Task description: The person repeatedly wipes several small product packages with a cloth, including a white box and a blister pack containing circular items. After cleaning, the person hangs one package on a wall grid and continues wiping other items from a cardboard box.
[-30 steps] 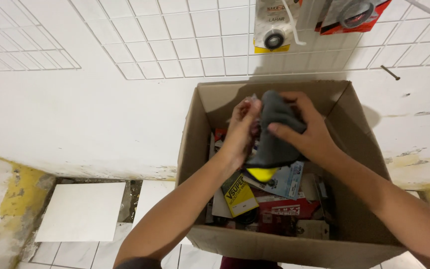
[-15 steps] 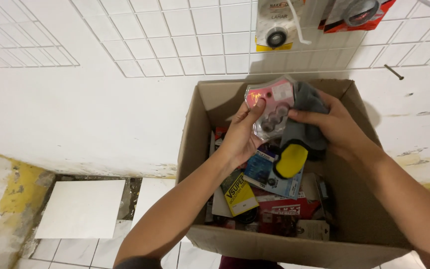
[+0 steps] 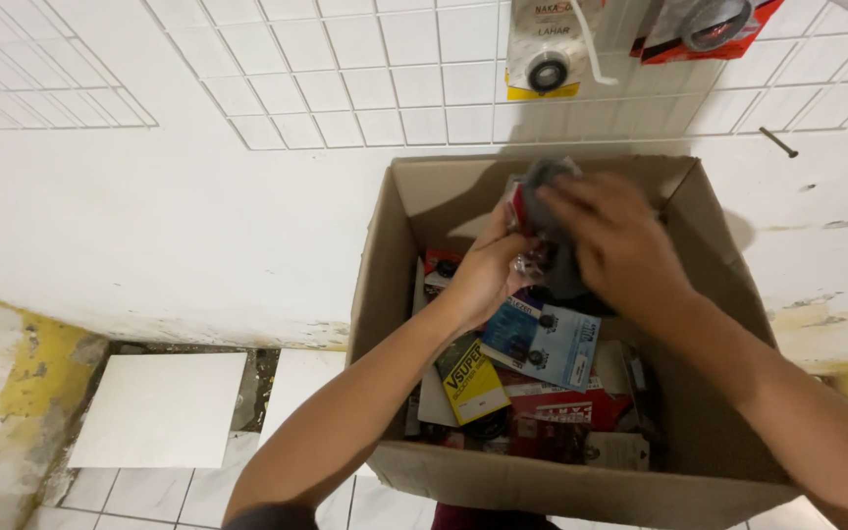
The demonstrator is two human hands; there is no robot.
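An open cardboard box [image 3: 385, 255] stands against a white wall, filled with several small packaged parts in blue, red, yellow and black. Over its far half both my hands hold a small packet with a red edge and a dark round part [image 3: 534, 196]. My left hand [image 3: 488, 270] grips the packet from below and the left. My right hand [image 3: 615, 240] covers it from the right and is blurred. A blue carded packet [image 3: 547, 339] lies just beneath my hands, and a yellow and black packet [image 3: 473, 378] lies nearer me.
A white wire grid [image 3: 365, 69] hangs on the wall above the box, with a white packaged bearing [image 3: 547, 49] and a red packaged part [image 3: 704, 25] on it. A screw [image 3: 777, 142] sticks out of the wall at right. A loose white tile [image 3: 159, 407] lies on the floor at left.
My hands lifted a dark item from the box, turned it to show a red and clear packet, and now hold it a little lower with my right hand moving across it.
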